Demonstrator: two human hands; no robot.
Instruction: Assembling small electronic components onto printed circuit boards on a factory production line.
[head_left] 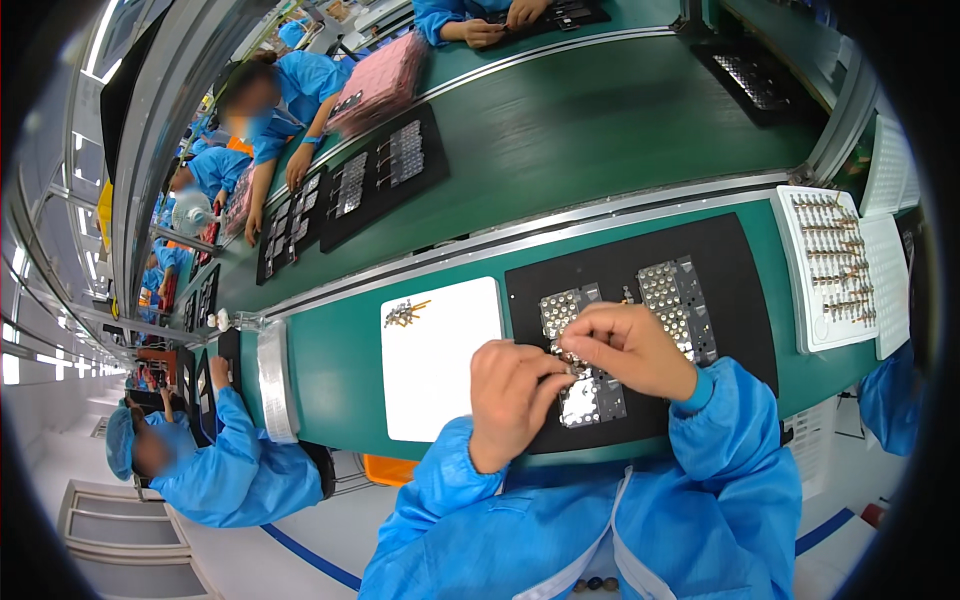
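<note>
Both hands meet over the left one of two dark electronic boards, which carries rows of round silvery pads and shiny rectangles. My left hand [510, 395] is closed in a pinch near the middle of that board [611, 396]. Facing it, my right hand [640, 350] bends over the same spot with thumb and forefinger together. Whatever lies between the fingertips is too small to make out. A second board [680, 310] of the same kind lies to the right, partly behind my right hand. Under both boards is a black mat [742, 290].
Left of the mat, a white tray [440, 390] carries a small pile of slim orange-and-dark parts [405, 313]. At the right, another white tray [800, 270] holds rows of similar parts. Beyond a metal rail runs a green belt [560, 130] with black mats and boards; co-workers in blue sit along it.
</note>
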